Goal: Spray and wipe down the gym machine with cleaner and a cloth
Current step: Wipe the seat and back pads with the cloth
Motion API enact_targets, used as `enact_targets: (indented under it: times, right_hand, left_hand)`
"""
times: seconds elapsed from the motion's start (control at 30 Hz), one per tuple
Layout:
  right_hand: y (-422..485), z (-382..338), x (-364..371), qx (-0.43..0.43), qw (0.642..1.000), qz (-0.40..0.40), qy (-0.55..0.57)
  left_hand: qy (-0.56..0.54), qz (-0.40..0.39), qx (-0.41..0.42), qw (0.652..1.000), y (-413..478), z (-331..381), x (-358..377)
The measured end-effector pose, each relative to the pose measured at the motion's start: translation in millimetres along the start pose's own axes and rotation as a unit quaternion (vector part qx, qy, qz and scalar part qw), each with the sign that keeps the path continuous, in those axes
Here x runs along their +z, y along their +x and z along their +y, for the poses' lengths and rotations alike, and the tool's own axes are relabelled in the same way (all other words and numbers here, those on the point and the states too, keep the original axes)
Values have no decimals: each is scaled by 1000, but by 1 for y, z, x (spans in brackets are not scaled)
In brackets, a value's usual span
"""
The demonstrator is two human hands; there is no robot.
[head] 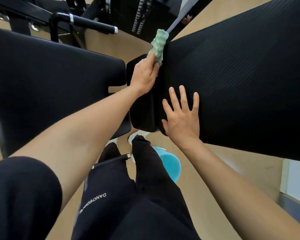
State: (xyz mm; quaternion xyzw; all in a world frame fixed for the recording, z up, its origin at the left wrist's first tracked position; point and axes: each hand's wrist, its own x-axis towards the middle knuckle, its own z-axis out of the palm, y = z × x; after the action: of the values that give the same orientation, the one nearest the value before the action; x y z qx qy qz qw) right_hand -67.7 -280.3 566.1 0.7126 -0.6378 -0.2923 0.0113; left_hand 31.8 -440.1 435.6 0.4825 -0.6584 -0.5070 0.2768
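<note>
A large black ribbed pad [241,80] of the gym machine fills the right half of the view. My left hand [144,75] grips a green-and-white cloth [158,45] and holds it against the pad's left edge. My right hand [182,118] lies flat with spread fingers on the pad's near corner. A second black pad [47,80] sits to the left, and a smaller black cushion [142,110] lies between the two. No spray bottle shows clearly.
A teal bucket [170,165] stands on the tan floor by my right leg. A black handlebar [87,23] and frame parts stand at the back left. A thin chrome-tipped bar [114,159] crosses in front of my legs.
</note>
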Motion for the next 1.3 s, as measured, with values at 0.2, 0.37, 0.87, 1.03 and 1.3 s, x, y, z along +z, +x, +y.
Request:
enact_targets:
  times: [0.2,0.37,0.87,1.03,1.3]
  right_hand:
    - [18,-11,5,4,1000,7,25]
    - [18,-12,6,10,999,18,41]
    - [27,-24,17,26,997,52,49]
    - [29,-28,20,34,996,62,54]
    - [31,-32,22,35,996,64,56]
  left_hand:
    - [71,11,-40,997,10,-28,-24]
    - [-66,100,-103,987,13,-41,-64]
    - [-191,-110,-233,947,69,-75,-21]
    - [-241,-82,-287,923,48,-96,-15]
    - [-216,-9,-294,931,10,-110,12]
